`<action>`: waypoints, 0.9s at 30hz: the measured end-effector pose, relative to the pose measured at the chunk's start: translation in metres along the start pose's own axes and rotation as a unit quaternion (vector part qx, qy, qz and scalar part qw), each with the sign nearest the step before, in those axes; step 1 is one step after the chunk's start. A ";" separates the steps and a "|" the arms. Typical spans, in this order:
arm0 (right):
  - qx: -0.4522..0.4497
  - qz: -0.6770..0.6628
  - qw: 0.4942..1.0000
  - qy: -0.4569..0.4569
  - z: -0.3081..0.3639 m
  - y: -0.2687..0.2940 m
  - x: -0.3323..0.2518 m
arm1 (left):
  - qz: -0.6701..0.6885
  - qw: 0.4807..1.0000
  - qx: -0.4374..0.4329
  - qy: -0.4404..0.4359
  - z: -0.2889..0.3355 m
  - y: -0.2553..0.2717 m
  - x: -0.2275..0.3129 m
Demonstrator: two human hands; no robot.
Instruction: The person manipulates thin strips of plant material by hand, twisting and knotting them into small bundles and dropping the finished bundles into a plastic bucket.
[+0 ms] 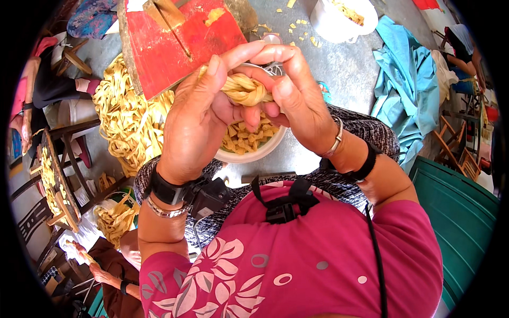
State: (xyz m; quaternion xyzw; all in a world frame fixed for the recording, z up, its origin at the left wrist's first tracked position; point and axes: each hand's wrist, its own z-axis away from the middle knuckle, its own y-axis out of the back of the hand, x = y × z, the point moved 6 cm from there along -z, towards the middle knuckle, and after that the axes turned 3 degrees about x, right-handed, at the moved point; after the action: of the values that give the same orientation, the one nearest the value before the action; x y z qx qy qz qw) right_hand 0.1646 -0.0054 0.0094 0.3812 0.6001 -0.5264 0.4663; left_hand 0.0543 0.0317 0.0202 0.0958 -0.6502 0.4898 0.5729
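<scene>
Both of my hands meet in front of me around a knotted bundle of pale yellow strips [245,90]. My left hand [193,108] is curled about its left end, the thumb pointing up. From the other side my right hand [303,108] grips it, thumb and fingers closed on its right end. Directly below the hands is a white tub [249,157] holding short yellow pieces [248,140]; the hands hide part of it. What the strips are made of I cannot tell.
A red board [159,58] with a wooden bar lies just beyond my left hand. Left of it is a heap of long yellow strips [124,124]. A white bucket [339,24], blue cloth [405,74] and green panel [456,217] lie rightward. Other people work at left.
</scene>
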 end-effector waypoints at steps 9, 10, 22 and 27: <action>0.000 -0.003 0.997 0.073 0.005 0.002 0.010 | 0.061 0.997 0.024 0.042 0.002 0.012 0.000; -0.006 -0.010 0.998 0.062 0.004 0.000 0.010 | 0.057 0.997 0.028 0.039 0.002 0.012 0.001; -0.023 0.008 0.998 0.064 -0.002 -0.009 0.004 | 0.092 0.994 0.065 0.012 0.002 0.011 0.000; -0.032 0.096 0.993 0.056 0.001 -0.007 0.003 | 0.112 0.989 0.100 0.016 0.008 0.020 0.005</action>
State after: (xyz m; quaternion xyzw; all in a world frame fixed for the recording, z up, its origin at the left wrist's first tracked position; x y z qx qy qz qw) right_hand 0.1569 -0.0081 0.0087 0.4510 0.6027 -0.4371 0.4923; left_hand 0.0341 0.0378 0.0152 0.0715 -0.5950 0.6149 0.5126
